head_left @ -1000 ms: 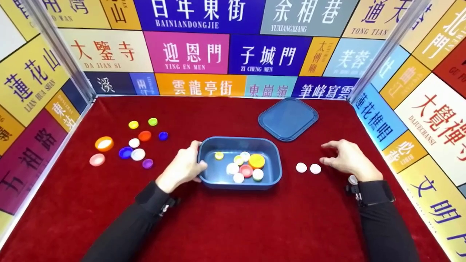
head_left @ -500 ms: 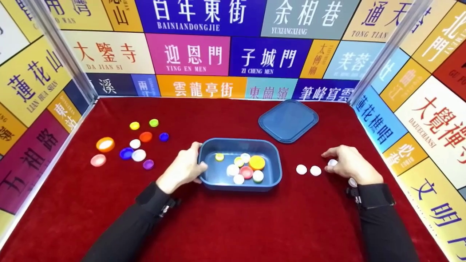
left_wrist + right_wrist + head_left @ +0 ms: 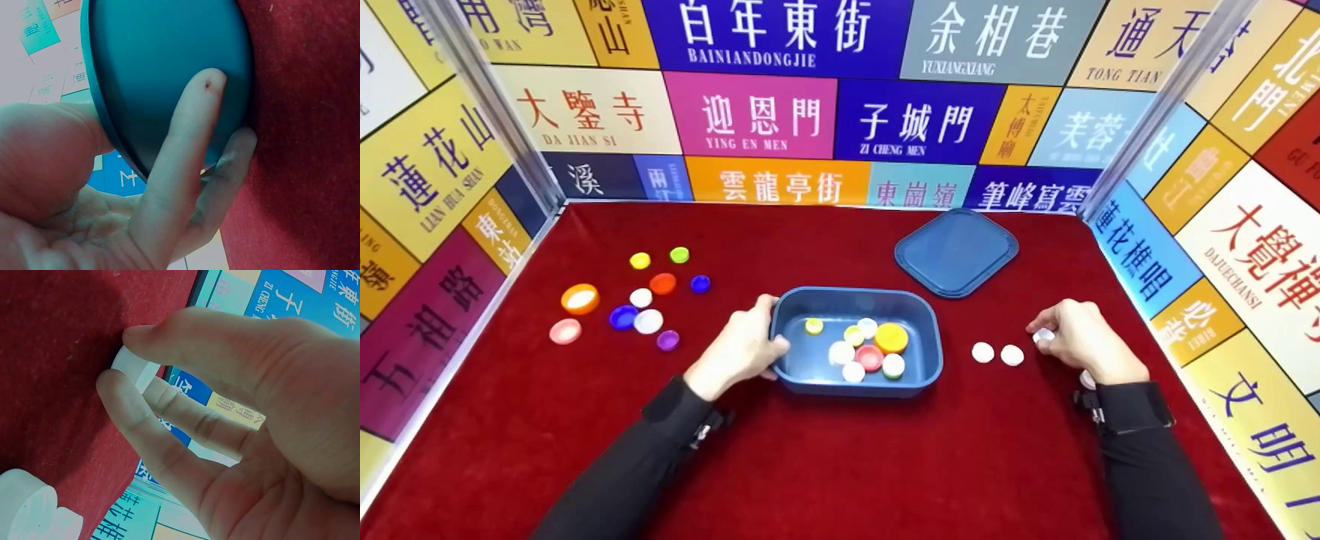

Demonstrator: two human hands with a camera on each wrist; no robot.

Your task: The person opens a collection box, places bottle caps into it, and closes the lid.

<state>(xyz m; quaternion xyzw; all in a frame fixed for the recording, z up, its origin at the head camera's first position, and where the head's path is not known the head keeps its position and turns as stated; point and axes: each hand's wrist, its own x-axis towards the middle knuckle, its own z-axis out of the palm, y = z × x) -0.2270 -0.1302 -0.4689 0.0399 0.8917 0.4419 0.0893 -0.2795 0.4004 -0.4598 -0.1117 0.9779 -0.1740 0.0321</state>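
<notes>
My left hand point(image 3: 739, 345) grips the left end of a blue plastic box point(image 3: 930, 337), its thumb over the rim; the left wrist view shows fingers point(image 3: 194, 118) against the outer wall. Several bottle caps lie in the box, among them an orange cap point(image 3: 891, 337) and a red cap point(image 3: 869, 358). At the right, my right hand point(image 3: 1084, 341) pinches a white bottle cap point(image 3: 135, 368) between thumb and fingers, low over the red cloth. Two white caps point(image 3: 982, 352) lie to its left. Another white cap point(image 3: 1087, 379) is partly hidden by the right wrist.
A blue lid point(image 3: 956, 253) lies flat behind the box. Several coloured caps are spread at the left, including an orange ring-like cap point(image 3: 580, 299) and a purple cap point(image 3: 668, 340). Panels with printed characters point(image 3: 757, 116) wall in the red-covered table point(image 3: 840, 465).
My right hand has come down and its fingers have closed on a white cap. The left hand keeps its hold on the box, and the whole head view has shifted slightly.
</notes>
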